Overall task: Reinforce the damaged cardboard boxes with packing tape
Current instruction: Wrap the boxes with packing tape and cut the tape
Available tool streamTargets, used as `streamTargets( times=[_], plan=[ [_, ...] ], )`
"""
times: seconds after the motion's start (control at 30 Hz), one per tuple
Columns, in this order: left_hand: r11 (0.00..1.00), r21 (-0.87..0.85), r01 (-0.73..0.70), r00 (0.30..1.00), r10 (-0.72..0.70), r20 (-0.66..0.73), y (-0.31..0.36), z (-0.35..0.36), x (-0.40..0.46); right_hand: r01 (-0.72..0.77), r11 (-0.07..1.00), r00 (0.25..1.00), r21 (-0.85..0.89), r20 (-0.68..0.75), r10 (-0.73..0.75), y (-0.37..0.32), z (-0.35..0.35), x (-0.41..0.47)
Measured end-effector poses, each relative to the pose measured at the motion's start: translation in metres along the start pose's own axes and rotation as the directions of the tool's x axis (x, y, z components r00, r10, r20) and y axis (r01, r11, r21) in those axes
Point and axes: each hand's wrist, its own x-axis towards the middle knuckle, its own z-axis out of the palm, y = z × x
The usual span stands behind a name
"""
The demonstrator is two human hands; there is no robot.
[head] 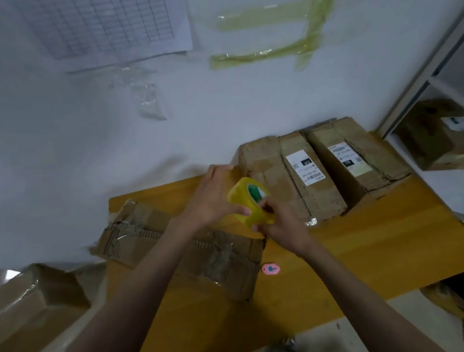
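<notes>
A yellow roll of packing tape (244,197) with a green core is held up above the wooden table (371,247). My left hand (213,197) holds the roll from the left, thumb against its side. My right hand (280,227) grips it from below and right, with fingers curled at the core and rim. Under my left forearm lies a torn, flattened cardboard box (221,261) with old clear tape on it. Two upright boxes stand at the table's back: one (281,177) with a white label, and another (355,153) to its right.
A small pink cutter (270,269) lies on the table beside the torn box. Another taped box (26,306) sits low at the left. A further box (443,135) rests on a shelf at the right. Strips of yellowish tape (282,31) stick to the white wall.
</notes>
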Motion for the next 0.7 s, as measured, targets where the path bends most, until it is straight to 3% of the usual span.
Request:
streamTargets(
  times=[0.1,0.37,0.53,0.7],
  plan=[
    [0.99,-0.085,0.113,0.993,-0.108,0.057,-0.006,-0.001,-0.011,0.058,0.996,0.997,0.064,-0.064,-0.053,-0.005,0.009,-0.012],
    [0.994,-0.106,-0.034,0.994,0.022,-0.107,0.009,-0.013,-0.033,0.069,0.991,0.994,0.113,-0.096,-0.058,-0.019,0.015,-0.023],
    [0.996,-0.067,-0.055,0.99,0.045,-0.135,0.016,-0.015,-0.041,0.046,0.992,0.996,0.117,-0.085,-0.036,-0.021,0.016,-0.025],
    [0.969,-0.246,-0.024,0.975,-0.032,-0.22,0.011,-0.013,-0.045,0.058,0.994,0.995,0.094,-0.089,-0.05,-0.018,0.017,-0.03]
  ],
)
